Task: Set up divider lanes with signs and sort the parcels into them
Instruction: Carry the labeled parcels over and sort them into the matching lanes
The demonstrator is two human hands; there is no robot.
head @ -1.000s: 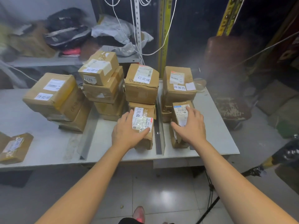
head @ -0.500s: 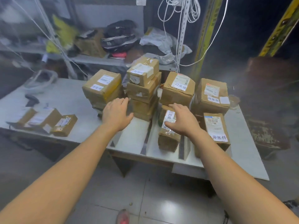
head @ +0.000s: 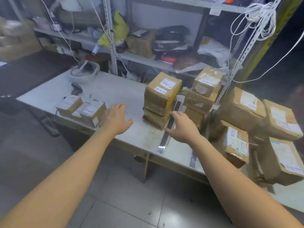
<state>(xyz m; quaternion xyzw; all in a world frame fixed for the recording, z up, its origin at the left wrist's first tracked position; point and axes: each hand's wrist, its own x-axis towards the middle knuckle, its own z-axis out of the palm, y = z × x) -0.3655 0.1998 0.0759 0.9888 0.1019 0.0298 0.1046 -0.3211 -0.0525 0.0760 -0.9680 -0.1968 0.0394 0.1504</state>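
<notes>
Cardboard parcels with white labels stand in stacks on a white table (head: 115, 89). One stack (head: 162, 97) sits left of a metal divider strip (head: 169, 127); a second stack (head: 204, 94) stands behind the strip, and more parcels (head: 241, 112) crowd the right end. Two small loose parcels (head: 82, 109) lie on the table's left part. My left hand (head: 116, 118) hovers open over the table between the loose parcels and the first stack. My right hand (head: 182, 127) is open above the divider strip, holding nothing. A second divider (head: 193, 157) lies nearer the front edge.
A handheld scanner (head: 76, 88) and a coiled cable bundle (head: 84, 73) lie at the table's far left. Cluttered metal shelves (head: 148, 60) stand behind the table, with white cords (head: 256, 18) hanging at the right. Tiled floor (head: 123, 195) lies in front.
Both hands have come off the front parcels and moved left, empty. The view has swung left, bringing the loose small parcels and scanner into sight.
</notes>
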